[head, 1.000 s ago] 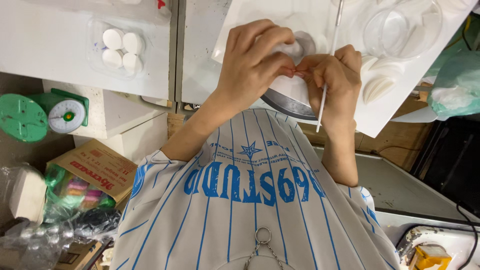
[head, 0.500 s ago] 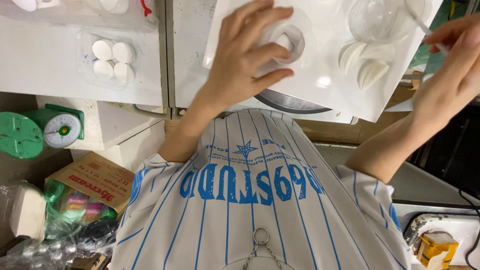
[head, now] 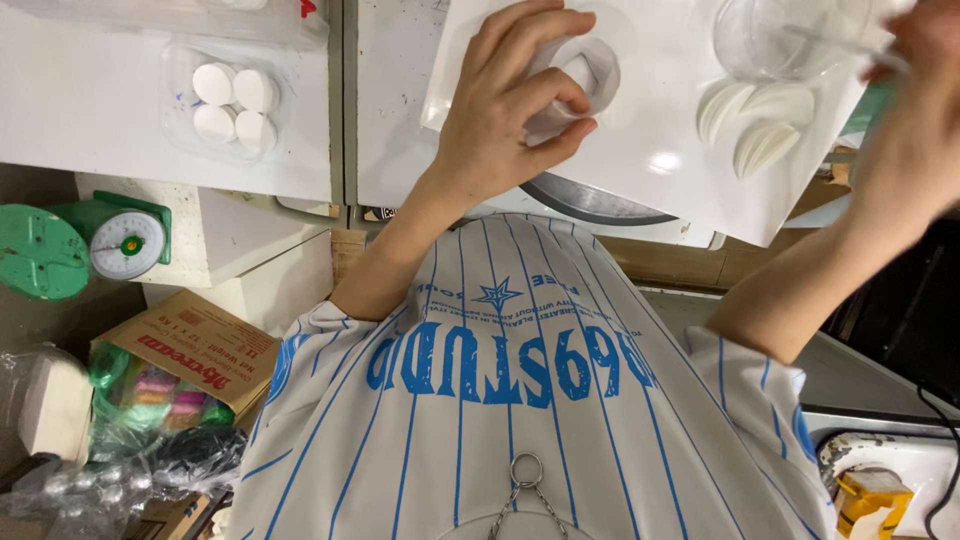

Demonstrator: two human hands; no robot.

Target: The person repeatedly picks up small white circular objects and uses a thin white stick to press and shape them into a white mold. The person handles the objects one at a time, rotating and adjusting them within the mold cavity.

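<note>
My left hand rests on a white board with its fingers curled around a small white round wrapper. At the top right edge, my blurred right hand grips a thin stick whose tip reaches into a clear bowl. A few white round wrappers lie fanned on the board just below that bowl, between my two hands.
A clear plastic tray of several white round pieces sits on the white counter at left. A metal bowl rim shows under the board. Lower left: a green scale, a cardboard box, plastic bags.
My right hand left the wrapper and swung right to the clear bowl with the stick. My left hand stayed on the wrapper, and the view shifted slightly.
</note>
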